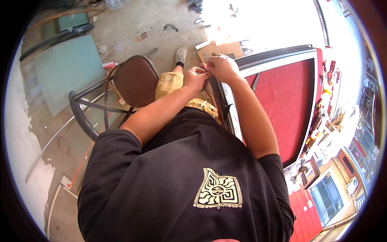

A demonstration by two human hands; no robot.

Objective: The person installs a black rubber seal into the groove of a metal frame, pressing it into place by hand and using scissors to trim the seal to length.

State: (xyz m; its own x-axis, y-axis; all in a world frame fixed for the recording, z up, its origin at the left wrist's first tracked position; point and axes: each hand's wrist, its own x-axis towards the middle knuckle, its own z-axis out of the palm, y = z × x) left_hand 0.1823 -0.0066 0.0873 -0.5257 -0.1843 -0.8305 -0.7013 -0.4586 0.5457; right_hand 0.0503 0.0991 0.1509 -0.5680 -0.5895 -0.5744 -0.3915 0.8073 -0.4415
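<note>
- In a sunlit workshop, my left hand (196, 78) and right hand (221, 67) meet at the far left corner of a large rectangular frame of dark bars faced with white strips (278, 62).
- Both hands are closed to a pinch, thumbs and fingertips together, on what looks like a small reddish piece (204, 65) at the corner, just beside or against the frame; contact I cannot confirm.
- Done, as I judge it: the frame stands assembled along the sides I can see, around a flat red surface (278, 105).
- Left, by the same reading: the corner detail under my fingers, the small piece being gripped rather than visibly set in place.
- A thin dark metal strip (254, 82) slants inside the frame near its far left corner; whether it is fixed or loose is unclear.
- Hidden: my fingers cover most of the small piece, and my right forearm crosses the frame's left side.
- Cut off: the frame's near left corner disappears behind my forearm and black short-sleeved shirt (169, 181).
- Hard to make out: glare whitens the ground beyond, and I cannot tell whether a clear pane fills the frame.
</note>
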